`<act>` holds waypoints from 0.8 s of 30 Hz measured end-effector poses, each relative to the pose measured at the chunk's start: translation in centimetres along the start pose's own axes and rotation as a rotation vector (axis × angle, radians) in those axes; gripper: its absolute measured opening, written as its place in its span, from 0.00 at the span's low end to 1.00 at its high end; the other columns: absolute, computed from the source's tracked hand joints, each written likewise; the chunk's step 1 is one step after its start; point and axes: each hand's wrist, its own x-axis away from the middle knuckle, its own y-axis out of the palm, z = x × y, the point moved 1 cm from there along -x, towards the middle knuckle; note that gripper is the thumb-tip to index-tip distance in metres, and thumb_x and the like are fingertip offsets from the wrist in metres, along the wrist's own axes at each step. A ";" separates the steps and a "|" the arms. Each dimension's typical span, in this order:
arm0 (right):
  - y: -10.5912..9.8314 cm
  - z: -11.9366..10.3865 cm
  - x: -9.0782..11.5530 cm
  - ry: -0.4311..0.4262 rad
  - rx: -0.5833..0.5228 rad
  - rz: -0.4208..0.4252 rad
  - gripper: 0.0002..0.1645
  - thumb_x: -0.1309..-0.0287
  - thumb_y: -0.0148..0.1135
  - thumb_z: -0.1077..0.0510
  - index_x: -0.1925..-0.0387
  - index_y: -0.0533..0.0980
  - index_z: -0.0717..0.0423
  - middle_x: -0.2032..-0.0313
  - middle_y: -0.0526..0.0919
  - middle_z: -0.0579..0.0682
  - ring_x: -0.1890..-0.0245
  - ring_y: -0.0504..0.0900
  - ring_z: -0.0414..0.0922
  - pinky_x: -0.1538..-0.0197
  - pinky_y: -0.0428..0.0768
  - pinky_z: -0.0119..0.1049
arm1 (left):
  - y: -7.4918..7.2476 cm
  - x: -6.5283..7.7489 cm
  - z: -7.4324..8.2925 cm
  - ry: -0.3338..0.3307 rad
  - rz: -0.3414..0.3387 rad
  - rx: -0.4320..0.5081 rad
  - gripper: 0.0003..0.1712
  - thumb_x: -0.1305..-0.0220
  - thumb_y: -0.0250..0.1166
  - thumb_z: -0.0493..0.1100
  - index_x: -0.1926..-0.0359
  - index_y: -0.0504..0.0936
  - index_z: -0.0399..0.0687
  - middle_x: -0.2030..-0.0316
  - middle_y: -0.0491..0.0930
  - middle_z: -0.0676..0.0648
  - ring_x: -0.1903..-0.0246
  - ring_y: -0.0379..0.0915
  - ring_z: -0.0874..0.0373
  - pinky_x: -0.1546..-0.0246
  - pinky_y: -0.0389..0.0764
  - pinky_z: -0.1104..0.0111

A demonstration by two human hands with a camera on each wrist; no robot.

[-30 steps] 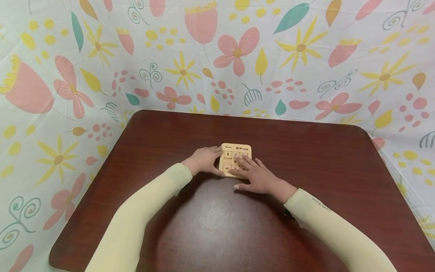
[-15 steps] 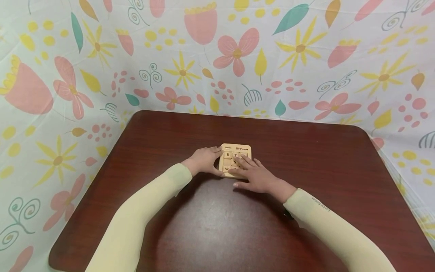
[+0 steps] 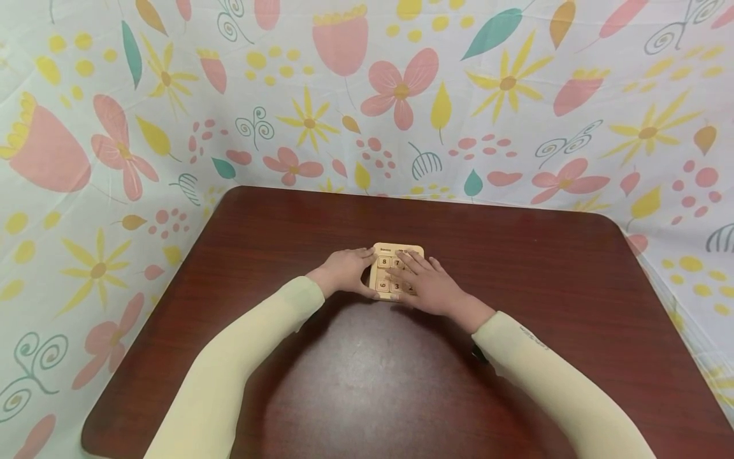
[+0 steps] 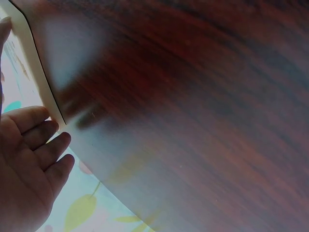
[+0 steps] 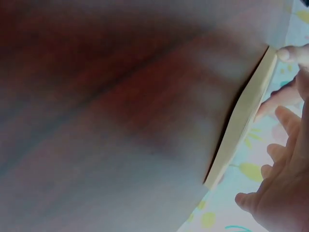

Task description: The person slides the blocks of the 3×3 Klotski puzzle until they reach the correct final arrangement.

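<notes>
A wooden number sliding puzzle [image 3: 395, 246] lies flat on the table, its tiles 8, 7, 6, 3 and 2 at least partly showing in the head view. My left hand [image 3: 343, 270] holds the board's left side, thumb at the near corner and fingers along the upper edge. Over the right part of the board, my right hand [image 3: 432, 288] spreads its fingers, and they hide tiles in the middle and right columns. One fingertip is at the middle row. The board's side [image 5: 241, 111] shows beside my right hand in the right wrist view.
The dark red wooden table [image 3: 493, 255] has rounded far corners. A white cloth with a floral print [image 3: 367, 159] hangs right behind it and along both sides.
My right hand has shifted upward over the puzzle, its thumb now at the board's near edge. Tiles 3 and 2 show more, while the 5 is covered. My left hand has stayed put.
</notes>
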 end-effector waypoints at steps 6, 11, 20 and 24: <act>-0.1 0.7 -1.0 0.028 -0.002 0.000 0.37 0.29 0.55 0.37 0.24 0.66 0.44 0.19 0.55 0.57 0.17 0.48 0.60 0.24 0.55 0.72 | 0.1 -0.1 0.0 0.000 0.001 0.006 0.61 0.45 0.69 0.75 0.21 0.61 0.46 0.20 0.58 0.47 0.21 0.57 0.52 0.25 0.69 0.55; -0.3 1.0 -1.4 0.050 -0.007 -0.007 0.39 0.29 0.56 0.36 0.23 0.64 0.44 0.18 0.51 0.56 0.17 0.47 0.60 0.23 0.53 0.71 | 0.2 -0.1 0.0 0.000 0.001 0.009 0.61 0.45 0.69 0.75 0.21 0.61 0.46 0.20 0.57 0.47 0.21 0.57 0.52 0.25 0.69 0.55; -0.3 1.2 -1.9 0.071 -0.018 -0.020 0.38 0.28 0.54 0.35 0.23 0.64 0.42 0.17 0.50 0.55 0.17 0.45 0.59 0.23 0.51 0.72 | 0.1 -0.1 0.0 0.000 0.000 0.020 0.61 0.45 0.69 0.75 0.21 0.60 0.47 0.20 0.57 0.47 0.21 0.57 0.52 0.24 0.67 0.55; -0.2 1.2 -1.9 0.075 -0.019 -0.041 0.37 0.28 0.53 0.34 0.24 0.66 0.41 0.18 0.51 0.56 0.17 0.45 0.60 0.23 0.51 0.71 | 0.1 0.0 0.0 0.002 0.004 0.021 0.61 0.45 0.69 0.75 0.21 0.60 0.46 0.20 0.58 0.46 0.21 0.57 0.51 0.24 0.68 0.55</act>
